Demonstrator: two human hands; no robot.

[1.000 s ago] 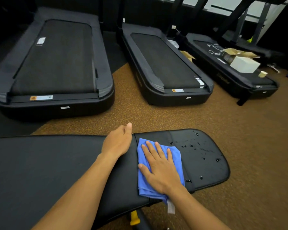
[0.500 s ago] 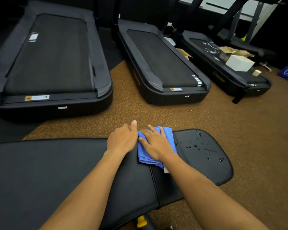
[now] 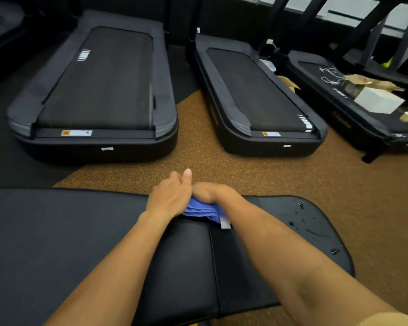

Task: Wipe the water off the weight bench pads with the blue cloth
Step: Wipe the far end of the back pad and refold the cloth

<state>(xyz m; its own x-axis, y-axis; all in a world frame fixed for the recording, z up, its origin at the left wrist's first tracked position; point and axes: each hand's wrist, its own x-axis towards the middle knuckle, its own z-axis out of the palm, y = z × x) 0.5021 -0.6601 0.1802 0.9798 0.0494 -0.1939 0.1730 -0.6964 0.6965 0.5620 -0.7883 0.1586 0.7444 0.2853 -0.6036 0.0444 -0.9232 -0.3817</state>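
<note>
The floor (image 3: pixel 269 175) is speckled brown, with 3 treadmills lined up across it beyond me. The left treadmill (image 3: pixel 97 90) is the widest in view, the middle treadmill (image 3: pixel 257 95) runs slanted beside it, and the right treadmill (image 3: pixel 353 109) carries a white box (image 3: pixel 377 102) and a small cup (image 3: pixel 407 116) on its deck.

Closer to me lies the black bench, my working surface. Its long pad (image 3: pixel 57 243) fills the left and centre, and a seam separates it from the short pad (image 3: pixel 316 243) on the right. Water drops (image 3: pixel 302 208) sit scattered on the far right part of the short pad, well apart from my hands.

My left hand (image 3: pixel 169 196) rests at the far edge of the long pad, thumb pointing up, fingers curled over the edge; I cannot tell whether it grips anything. My right hand (image 3: pixel 210 192) is just beside it, touching it, fingers curled down onto the cloth (image 3: pixel 203 211), bunching it. The cloth is blue, crumpled under that hand near the seam, with a white tag (image 3: pixel 225 223) sticking out toward me.
</note>
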